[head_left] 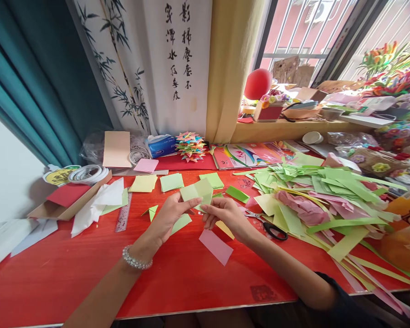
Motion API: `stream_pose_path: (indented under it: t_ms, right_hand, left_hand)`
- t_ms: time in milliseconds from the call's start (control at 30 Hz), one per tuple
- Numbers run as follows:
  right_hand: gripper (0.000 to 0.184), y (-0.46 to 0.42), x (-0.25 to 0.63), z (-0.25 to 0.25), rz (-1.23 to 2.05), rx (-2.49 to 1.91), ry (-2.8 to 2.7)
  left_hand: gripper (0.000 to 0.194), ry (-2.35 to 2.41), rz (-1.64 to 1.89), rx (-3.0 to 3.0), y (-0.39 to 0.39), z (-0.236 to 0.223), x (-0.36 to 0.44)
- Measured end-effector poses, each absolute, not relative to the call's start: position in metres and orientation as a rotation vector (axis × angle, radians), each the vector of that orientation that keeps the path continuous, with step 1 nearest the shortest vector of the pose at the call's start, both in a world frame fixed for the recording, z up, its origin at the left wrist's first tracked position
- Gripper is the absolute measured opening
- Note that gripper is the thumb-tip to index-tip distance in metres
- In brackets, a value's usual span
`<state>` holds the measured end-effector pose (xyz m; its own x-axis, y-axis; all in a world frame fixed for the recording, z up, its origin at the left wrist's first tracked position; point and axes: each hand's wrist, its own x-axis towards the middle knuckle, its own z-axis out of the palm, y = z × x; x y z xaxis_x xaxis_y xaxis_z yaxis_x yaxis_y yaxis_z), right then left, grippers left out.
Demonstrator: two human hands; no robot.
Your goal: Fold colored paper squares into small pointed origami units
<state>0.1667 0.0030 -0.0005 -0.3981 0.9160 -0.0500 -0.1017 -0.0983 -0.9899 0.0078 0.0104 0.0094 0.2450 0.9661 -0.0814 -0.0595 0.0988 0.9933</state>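
Note:
A pale green sheet of paper [195, 192] with a crease near its middle is held up over the red table. My left hand [172, 214] grips its left part, thumb on top. At its lower right edge my right hand [222, 213] pinches the same sheet between thumb and fingers. Below the hands lie a pink paper rectangle [216, 246], a yellow paper piece [225, 229] partly hidden by my right hand, and a light green piece [181, 223] beside my left fingers. A small folded green paper shape [151, 212] stands left of my left hand.
Stacks of yellow [143, 183], green [171, 182] and pink paper [146, 165] line the back. Black-handled scissors [275, 231] lie right of my right hand, by a heap of green paper strips [328, 182]. A ruler [123, 213] and a cardboard tray [70, 205] are at left.

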Motion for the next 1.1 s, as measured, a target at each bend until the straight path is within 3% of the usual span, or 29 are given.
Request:
stream_pose_path:
  t_ms: [200, 367, 533, 633, 1100]
  right_hand:
    - [0.031, 0.005, 0.17, 0.003, 1.698, -0.953, -1.5]
    - [0.03, 0.009, 0.178, 0.007, 1.779, -0.962, -1.61]
    - [0.03, 0.007, 0.18, 0.007, 1.853, -0.966, -1.894]
    - [0.029, 0.006, 0.182, 0.007, 1.844, -0.942, -2.004]
    - [0.028, 0.006, 0.188, 0.015, 1.868, -0.894, -1.971]
  left_hand:
    - [0.029, 1.059, 0.989, 1.246, 0.011, 0.011, 0.004]
    - [0.039, 1.3, 1.216, 2.059, 0.009, 0.026, -0.003]
    - [0.01, 1.033, 0.713, 2.791, 0.005, 0.029, -0.006]
    - [0.01, 1.015, 0.586, 2.717, 0.004, 0.026, -0.006]
    - [0.022, 1.279, 0.75, 1.956, 0.013, 0.022, -0.007]
